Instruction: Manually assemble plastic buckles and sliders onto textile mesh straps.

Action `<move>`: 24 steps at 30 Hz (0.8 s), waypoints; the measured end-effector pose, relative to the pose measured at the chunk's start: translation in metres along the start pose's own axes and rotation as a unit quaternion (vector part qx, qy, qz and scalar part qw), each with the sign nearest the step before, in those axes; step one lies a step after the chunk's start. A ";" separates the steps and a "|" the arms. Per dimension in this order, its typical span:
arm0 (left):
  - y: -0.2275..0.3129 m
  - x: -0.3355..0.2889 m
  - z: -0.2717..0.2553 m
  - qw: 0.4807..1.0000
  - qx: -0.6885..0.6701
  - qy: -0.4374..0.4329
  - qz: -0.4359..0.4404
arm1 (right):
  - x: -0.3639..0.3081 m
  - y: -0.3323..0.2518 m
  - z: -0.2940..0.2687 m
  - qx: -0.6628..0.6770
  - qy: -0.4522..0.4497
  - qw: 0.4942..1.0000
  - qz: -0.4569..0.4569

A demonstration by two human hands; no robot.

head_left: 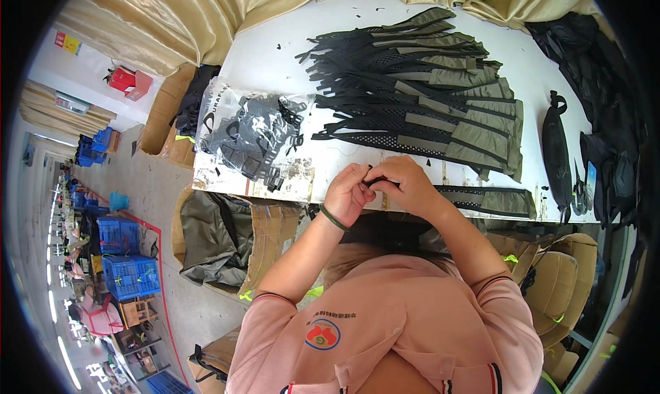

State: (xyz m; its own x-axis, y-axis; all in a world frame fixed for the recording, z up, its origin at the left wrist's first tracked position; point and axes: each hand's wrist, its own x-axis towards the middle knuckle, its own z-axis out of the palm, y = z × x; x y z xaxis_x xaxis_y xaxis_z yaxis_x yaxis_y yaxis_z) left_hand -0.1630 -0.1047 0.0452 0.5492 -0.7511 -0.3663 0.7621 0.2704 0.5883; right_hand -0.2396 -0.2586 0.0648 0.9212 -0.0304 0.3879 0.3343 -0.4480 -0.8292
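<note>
My left hand (348, 193) and my right hand (407, 182) meet at the near edge of the white table (275, 57). Both pinch a narrow black strap (377, 181) between the fingertips. The strap runs to an olive and black mesh piece (491, 200) lying by my right forearm. A green band circles my left wrist. Beyond my hands lies a stack of olive and black mesh strap pieces (440, 91), fanned out across the table. A clear plastic bag of black buckles (251, 136) rests to the left of my hands.
Open cardboard boxes (227, 239) holding olive fabric stand under the table's left end. Black bags and gear (584, 71) pile at the table's right side, with a black pouch (555, 150) beside them. Beige cloth (179, 16) drapes behind. Blue crates (127, 256) line the aisle at left.
</note>
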 end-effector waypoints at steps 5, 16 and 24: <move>-0.004 0.004 0.008 0.976 0.180 0.041 0.116 | -0.003 -0.003 0.003 -0.096 0.118 0.985 -0.083; 0.000 0.002 0.006 0.922 0.290 0.048 0.253 | -0.004 0.000 0.013 0.298 0.059 0.907 0.290; -0.009 -0.009 0.017 0.842 0.464 0.026 0.273 | -0.023 0.000 0.006 0.400 0.103 0.859 0.302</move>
State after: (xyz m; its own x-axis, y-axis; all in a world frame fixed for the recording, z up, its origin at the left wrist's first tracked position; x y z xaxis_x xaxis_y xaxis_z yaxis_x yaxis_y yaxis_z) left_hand -0.1806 -0.1105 0.0555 0.7641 -0.6331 0.1241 -0.1916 -0.0391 0.9807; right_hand -0.2595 -0.2521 0.0535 0.9478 -0.2352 -0.2153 -0.0865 0.4603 -0.8835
